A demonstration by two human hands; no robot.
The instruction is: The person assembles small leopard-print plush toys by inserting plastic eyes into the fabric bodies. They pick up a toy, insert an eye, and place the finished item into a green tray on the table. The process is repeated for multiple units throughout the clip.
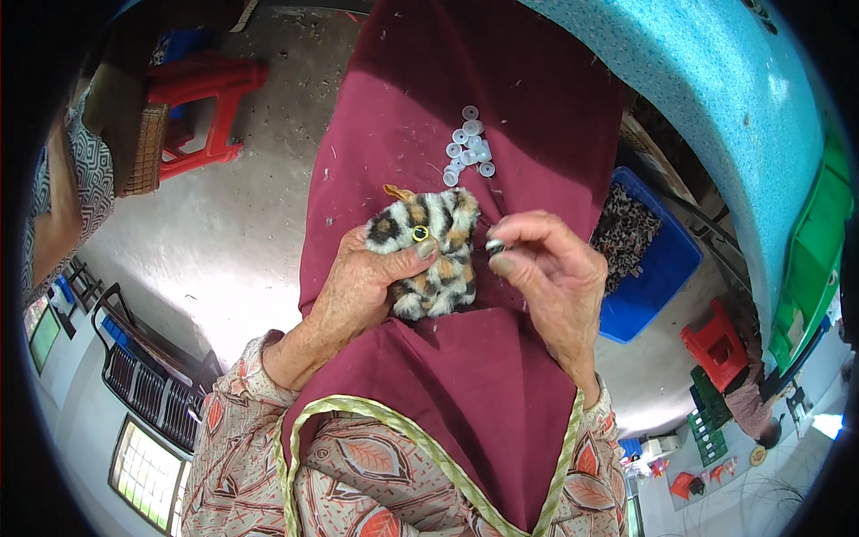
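My left hand (353,282) grips a small furry plush toy piece (452,224) spotted in black, white and tan, its thumb pressed on the front. A yellow-ringed black toy eye (420,234) sits in the fur just above that thumb. At the piece's top left a brown-orange tab (399,191) sticks out. Just right of the plush, my right hand (564,273) pinches a small dark piece (495,248) between thumb and fingers; its exact kind is too small to make out. Beyond the plush, several translucent white plastic washers (472,130) lie in a loose cluster on the maroon cloth (385,116).
To the right a blue bin (653,286) holds spotted furry pieces. A light blue curved surface (707,80) rises at the far right, beside a green plastic object (810,259). Red stools (215,85) stand at far left, where another person's arm (61,201) shows.
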